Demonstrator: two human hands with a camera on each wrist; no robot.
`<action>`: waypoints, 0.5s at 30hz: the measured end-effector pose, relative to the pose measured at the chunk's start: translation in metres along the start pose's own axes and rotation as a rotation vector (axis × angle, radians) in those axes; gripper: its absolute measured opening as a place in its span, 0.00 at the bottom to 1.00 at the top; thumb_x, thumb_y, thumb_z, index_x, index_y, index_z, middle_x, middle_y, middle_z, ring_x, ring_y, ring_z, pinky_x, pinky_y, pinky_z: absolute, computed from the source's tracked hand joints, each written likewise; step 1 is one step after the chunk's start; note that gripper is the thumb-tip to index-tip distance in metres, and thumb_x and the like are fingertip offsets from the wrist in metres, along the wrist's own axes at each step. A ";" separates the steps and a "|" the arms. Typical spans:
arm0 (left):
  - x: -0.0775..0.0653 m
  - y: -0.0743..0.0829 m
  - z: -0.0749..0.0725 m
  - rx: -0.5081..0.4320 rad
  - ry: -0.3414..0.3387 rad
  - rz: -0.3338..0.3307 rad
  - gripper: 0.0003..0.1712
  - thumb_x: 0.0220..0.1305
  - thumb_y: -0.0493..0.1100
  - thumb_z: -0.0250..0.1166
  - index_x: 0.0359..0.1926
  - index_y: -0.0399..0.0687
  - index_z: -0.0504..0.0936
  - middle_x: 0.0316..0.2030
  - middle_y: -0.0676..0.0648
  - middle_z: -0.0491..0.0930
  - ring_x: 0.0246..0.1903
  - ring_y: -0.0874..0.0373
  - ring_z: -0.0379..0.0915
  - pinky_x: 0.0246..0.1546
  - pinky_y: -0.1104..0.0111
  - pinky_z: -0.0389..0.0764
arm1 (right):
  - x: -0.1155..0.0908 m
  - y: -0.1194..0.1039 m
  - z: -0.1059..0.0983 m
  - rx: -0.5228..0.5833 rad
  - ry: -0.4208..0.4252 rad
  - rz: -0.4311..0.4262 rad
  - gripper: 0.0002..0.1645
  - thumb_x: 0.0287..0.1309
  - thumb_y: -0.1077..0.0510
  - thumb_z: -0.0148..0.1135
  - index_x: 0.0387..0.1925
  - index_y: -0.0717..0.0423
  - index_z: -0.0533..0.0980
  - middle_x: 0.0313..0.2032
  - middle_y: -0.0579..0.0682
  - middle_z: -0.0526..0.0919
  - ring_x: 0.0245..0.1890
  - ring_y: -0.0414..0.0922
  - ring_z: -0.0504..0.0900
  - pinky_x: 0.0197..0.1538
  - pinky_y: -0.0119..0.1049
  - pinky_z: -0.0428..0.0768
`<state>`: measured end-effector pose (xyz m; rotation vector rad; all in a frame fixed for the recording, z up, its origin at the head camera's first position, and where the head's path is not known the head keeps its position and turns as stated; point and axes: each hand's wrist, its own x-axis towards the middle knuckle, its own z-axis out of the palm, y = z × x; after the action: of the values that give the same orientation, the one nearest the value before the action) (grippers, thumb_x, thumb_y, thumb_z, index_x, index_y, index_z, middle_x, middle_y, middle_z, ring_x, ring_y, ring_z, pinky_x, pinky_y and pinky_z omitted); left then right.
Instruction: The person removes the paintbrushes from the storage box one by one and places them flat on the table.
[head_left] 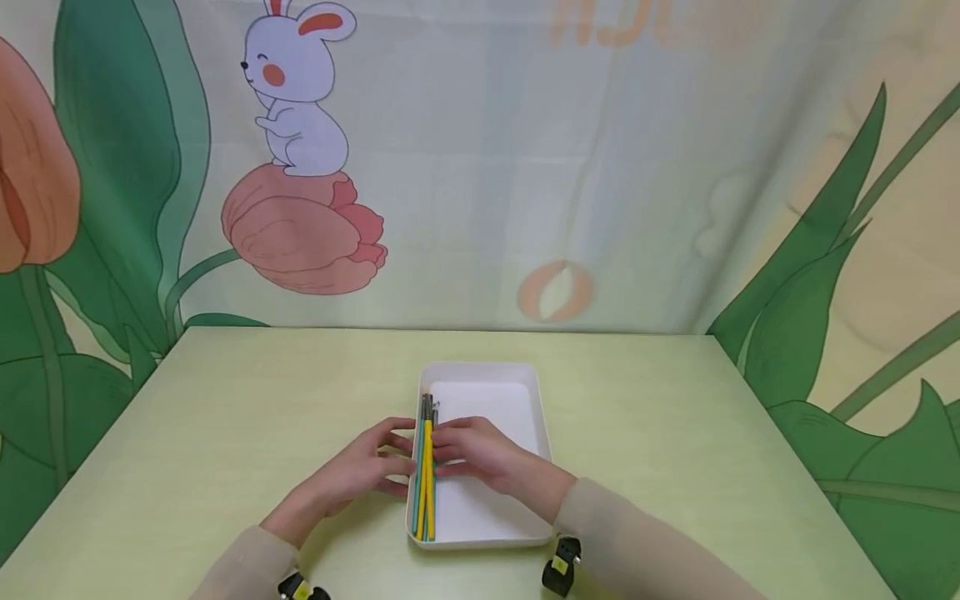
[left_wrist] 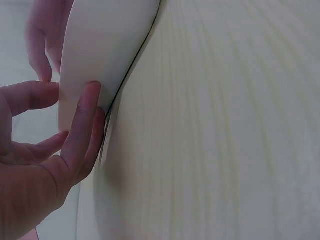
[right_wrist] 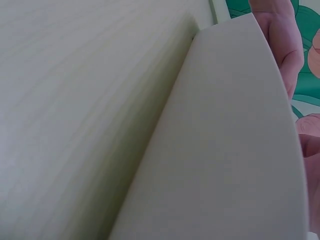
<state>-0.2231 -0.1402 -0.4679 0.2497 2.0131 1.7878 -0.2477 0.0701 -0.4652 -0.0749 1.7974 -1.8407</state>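
A shallow white tray [head_left: 491,508] lies on the table. Along its left wall, several slim paintbrushes [head_left: 430,492] with yellow and teal handles lie side by side, dark ferrules toward the far end. My left hand [head_left: 360,467] is at the tray's left side; in the left wrist view its fingers [left_wrist: 82,117] touch the outer wall, extended and spread. Reaching into the tray from the right, my right hand [head_left: 480,450] has its fingertips against the right side of the brushes. In the right wrist view, the tray wall [right_wrist: 225,130] hides most of that hand.
The pale yellow wood-grain table [head_left: 660,433] extends around the tray on all sides. Behind its far edge hangs a printed curtain [head_left: 465,167] with a rabbit and tulips. Both forearms come in from the near edge, a dark device on each wrist.
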 end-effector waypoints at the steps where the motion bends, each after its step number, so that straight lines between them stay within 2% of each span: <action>1: 0.000 0.000 0.000 0.002 0.000 0.000 0.39 0.67 0.32 0.64 0.75 0.34 0.57 0.58 0.30 0.67 0.48 0.44 0.78 0.44 0.52 0.87 | 0.001 0.000 0.001 -0.005 0.002 -0.005 0.24 0.71 0.61 0.59 0.62 0.74 0.72 0.48 0.60 0.83 0.46 0.49 0.84 0.52 0.45 0.85; 9: -0.001 0.002 0.000 0.036 0.007 -0.013 0.39 0.67 0.34 0.64 0.75 0.36 0.58 0.58 0.32 0.67 0.48 0.44 0.78 0.45 0.52 0.86 | 0.004 -0.001 0.008 -0.033 0.011 -0.025 0.23 0.68 0.65 0.61 0.61 0.73 0.72 0.48 0.60 0.80 0.44 0.50 0.83 0.52 0.46 0.85; 15: -0.001 -0.001 -0.002 0.035 -0.020 -0.032 0.44 0.62 0.33 0.66 0.77 0.38 0.57 0.60 0.34 0.67 0.51 0.45 0.77 0.47 0.52 0.86 | 0.004 -0.005 0.010 -0.031 0.032 0.004 0.22 0.68 0.65 0.62 0.60 0.71 0.73 0.47 0.60 0.81 0.44 0.50 0.83 0.51 0.45 0.86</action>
<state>-0.2228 -0.1426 -0.4686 0.2442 2.0247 1.7254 -0.2485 0.0591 -0.4607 -0.0530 1.8469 -1.8212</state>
